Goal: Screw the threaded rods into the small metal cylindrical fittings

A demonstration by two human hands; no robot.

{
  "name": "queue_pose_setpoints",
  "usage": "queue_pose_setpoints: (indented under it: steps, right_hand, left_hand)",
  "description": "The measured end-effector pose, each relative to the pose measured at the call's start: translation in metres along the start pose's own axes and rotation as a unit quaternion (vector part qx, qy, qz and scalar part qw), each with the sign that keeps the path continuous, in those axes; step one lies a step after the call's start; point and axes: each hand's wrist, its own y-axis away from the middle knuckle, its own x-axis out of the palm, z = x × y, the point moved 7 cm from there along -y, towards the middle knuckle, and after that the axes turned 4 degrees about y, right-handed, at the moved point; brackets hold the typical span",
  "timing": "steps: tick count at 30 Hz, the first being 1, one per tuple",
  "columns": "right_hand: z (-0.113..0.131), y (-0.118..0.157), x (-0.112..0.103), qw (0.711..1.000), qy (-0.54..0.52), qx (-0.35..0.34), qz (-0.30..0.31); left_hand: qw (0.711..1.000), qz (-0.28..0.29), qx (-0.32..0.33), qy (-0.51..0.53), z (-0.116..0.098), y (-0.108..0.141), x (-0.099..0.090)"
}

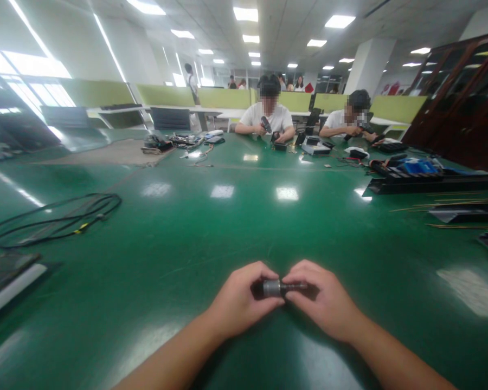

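A short cylindrical part (272,288), grey metal with a dark end, lies level between my two hands just above the green table. My left hand (244,295) curls around its body, thumb below and fingers above. From its right side runs a thin dark shaft (295,287), which the thumb and fingertips of my right hand (323,295) pinch. The tips of both hands nearly meet at the middle of the part. Some of its left end sits in the shadow of my left palm, so its exact kind does not show.
The green table (228,222) stretches far ahead. A coiled black cable (52,219) and a dark flat box (12,276) lie left. Black metal channels (431,184) and thin rods are at right. Across the table, two people work among tools and electronic parts.
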Motion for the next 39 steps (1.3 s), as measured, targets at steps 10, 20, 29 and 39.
queue_pose_setpoints:
  steps: [10, 20, 29, 39]
  right_hand:
    - [-0.0024, -0.0006, 0.0031, 1.0, 0.005, 0.022, 0.006]
    - [-0.0021, -0.0014, 0.0023, 0.999, 0.017, 0.025, 0.017]
    - [-0.0019, -0.0005, 0.001, 0.999, 0.027, 0.028, 0.014]
    - [-0.0041, -0.0017, -0.0001, 0.999, 0.04, 0.029, 0.015]
  left_hand:
    - [1.0, 0.003, 0.008, -0.003, -0.0007, 0.0005, -0.0001]
    - [1.0, 0.011, 0.0, -0.01, -0.0026, 0.0002, 0.0018]
    - [1.0, -0.002, -0.001, -0.026, -0.0013, 0.0012, 0.0]
    - [0.999, -0.007, -0.002, -0.032, -0.0035, 0.0005, -0.0011]
